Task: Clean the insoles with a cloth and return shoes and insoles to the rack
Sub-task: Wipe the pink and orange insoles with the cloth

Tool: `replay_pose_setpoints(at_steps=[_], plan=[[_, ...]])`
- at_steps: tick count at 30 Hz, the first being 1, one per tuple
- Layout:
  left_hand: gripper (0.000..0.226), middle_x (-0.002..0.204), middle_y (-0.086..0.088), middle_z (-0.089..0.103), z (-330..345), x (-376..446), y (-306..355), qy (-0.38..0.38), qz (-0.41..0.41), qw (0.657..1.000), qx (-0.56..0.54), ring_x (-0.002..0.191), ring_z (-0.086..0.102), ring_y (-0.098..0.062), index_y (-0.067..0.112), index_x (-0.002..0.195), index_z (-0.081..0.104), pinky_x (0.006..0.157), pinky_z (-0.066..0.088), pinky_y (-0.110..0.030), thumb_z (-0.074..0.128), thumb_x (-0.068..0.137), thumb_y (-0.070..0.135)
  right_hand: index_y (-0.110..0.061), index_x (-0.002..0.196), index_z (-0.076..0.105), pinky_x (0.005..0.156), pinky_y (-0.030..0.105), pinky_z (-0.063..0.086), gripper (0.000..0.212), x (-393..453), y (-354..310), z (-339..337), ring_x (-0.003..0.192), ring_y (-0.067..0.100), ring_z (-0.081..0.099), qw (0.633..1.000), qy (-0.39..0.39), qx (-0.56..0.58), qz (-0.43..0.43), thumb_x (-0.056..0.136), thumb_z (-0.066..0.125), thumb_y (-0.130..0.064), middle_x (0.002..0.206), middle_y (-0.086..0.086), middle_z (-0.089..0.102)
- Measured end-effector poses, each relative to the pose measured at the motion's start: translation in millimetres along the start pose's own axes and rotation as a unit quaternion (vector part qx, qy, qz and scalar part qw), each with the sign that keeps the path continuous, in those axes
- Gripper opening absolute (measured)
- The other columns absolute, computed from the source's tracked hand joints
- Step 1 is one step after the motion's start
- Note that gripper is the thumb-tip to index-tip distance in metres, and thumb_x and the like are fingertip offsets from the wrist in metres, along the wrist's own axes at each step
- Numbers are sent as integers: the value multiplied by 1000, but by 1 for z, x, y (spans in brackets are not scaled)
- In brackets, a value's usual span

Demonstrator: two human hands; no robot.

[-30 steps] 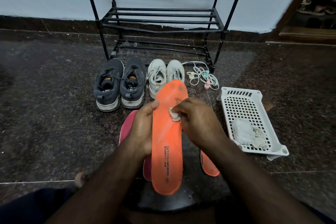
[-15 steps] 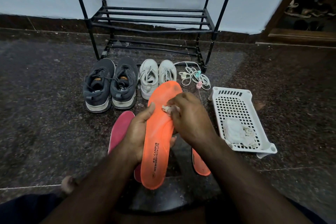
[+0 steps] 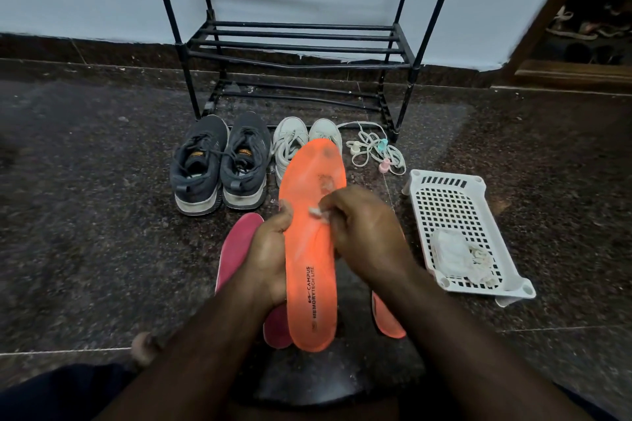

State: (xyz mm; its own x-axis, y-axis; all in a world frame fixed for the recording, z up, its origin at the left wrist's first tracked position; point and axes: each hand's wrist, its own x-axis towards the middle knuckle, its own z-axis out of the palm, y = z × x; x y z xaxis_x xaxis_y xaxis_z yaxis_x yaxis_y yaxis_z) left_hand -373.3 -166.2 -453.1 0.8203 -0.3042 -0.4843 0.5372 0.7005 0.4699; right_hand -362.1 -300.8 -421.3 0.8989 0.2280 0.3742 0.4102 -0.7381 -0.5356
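A black rack (image 3: 297, 41) stands against the wall. In front of the rack sit dark sneakers (image 3: 219, 164) and white sneakers (image 3: 294, 143); a white basket (image 3: 455, 195) lies to the rack's front right. Nearer than the sneakers, the left hand (image 3: 270, 249) grips an orange insole (image 3: 311, 249) by its edge, and the right hand (image 3: 362, 232) pinches a small cloth (image 3: 316, 212) against it.

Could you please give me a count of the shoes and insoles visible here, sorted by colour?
Dark grey shoes: 2
White shoes: 2
Orange insoles: 2, one held, one on the floor
Pink insoles: at least 1; a second pink piece near the left hand is partly hidden
Total: at least 7
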Motion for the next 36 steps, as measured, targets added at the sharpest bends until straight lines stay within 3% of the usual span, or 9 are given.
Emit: replay_pose_setpoints(at_steps=[4,9,14,21,23,26,29,33,36], plan=[[66,99,-19,72,-3,0,-1,11,7,1000,1,84,68,-33,6,93,80,86,47,-45,37,96,56,-17,87,71,79,32,47,13,1,2,8,86,21,65,999,-24,-1,24,80,67,-6,87,0,71],[64,102,-21,69,-2,3,2,42,-8,999,4,87,69,-34,2,111,67,84,54,-43,36,99,57,-22,90,71,80,30,49,12,-13,-13,14,88,11,64,990,-130,48,-5,82,68,-14,90,-7,72],[60,102,-20,71,2,-2,-1,14,-8,1000,0,92,66,-33,3,112,67,97,45,-44,39,97,54,-16,83,68,74,24,45,16,3,3,6,80,11,59,999,26,18,9,79,68,-1,83,-5,67],[62,95,-25,71,0,0,1,12,-37,999,-10,86,72,-36,-2,105,67,79,59,-45,42,96,54,-22,88,71,73,30,52,14,-9,-13,14,79,9,66,988,-111,103,33,80,71,-10,84,-8,72],[61,104,-24,69,1,0,0,-2,-36,999,-10,97,66,-36,-1,112,66,94,51,-45,48,88,52,-18,85,70,70,24,48,17,-2,-6,3,75,8,63,992,-52,111,33,78,70,-2,80,-7,69],[58,104,-20,69,1,0,-2,-3,-20,1000,-8,97,62,-33,1,102,75,96,45,-45,48,85,49,-16,82,67,71,19,41,17,2,-3,-2,79,9,59,999,22,30,5,78,68,1,81,-6,67],[61,101,-21,71,2,-2,-2,7,-32,999,-15,89,70,-34,1,100,74,88,49,-45,41,95,51,-22,83,69,73,19,43,14,-7,-13,10,81,8,61,999,-37,24,13,80,71,-8,83,-9,70],[67,73,-19,70,3,-1,-1,38,-32,999,1,63,72,-30,-2,83,68,61,59,-34,37,99,55,-23,86,71,73,26,53,19,-13,-20,5,75,3,66,983,-128,108,70,80,68,-5,80,-11,71],[73,71,-18,69,3,0,0,44,-39,998,-6,60,70,-27,-4,73,71,61,58,-31,39,100,57,-23,85,70,69,27,55,22,-16,-25,-4,67,5,67,953,-193,197,121,80,69,-1,77,-6,71]])
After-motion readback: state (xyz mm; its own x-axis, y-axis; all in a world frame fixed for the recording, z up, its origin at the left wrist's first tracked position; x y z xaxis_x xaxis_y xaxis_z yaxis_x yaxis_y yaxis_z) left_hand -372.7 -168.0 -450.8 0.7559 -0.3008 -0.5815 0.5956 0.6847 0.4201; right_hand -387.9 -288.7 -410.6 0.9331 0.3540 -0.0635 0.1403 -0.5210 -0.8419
